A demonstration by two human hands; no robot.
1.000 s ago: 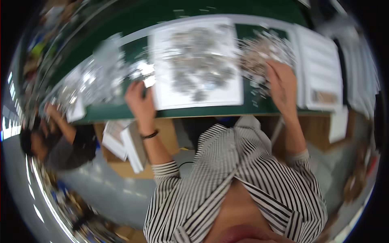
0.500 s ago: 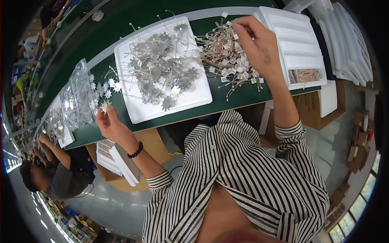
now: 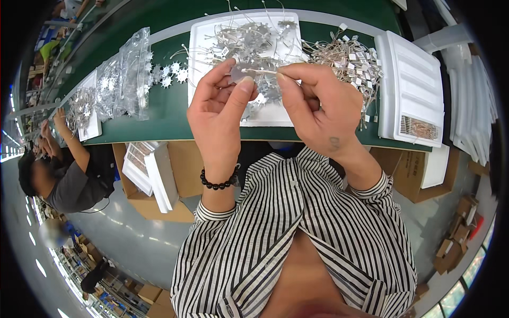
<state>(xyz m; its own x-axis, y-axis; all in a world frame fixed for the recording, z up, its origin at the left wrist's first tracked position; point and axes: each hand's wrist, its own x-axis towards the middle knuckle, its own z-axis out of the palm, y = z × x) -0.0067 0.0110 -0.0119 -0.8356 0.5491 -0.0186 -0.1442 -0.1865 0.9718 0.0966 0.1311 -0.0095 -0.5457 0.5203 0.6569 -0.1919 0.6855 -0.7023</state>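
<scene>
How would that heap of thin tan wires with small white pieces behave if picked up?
The heap of thin tan wires with small white pieces would probably tangle, since its strands cross and overlap. Strands likely bend easily, as some curve. Each seems light: the right hand holds a similar thin pale strand in just a pinch.

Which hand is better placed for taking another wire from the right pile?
Probably the right hand: it is nearer the wire pile, though it pinches a thin wire; the left hand holds a grey disc.

White tray [image 3: 273,118], wire pile [image 3: 347,55] on green table [image 3: 164,119]
</scene>
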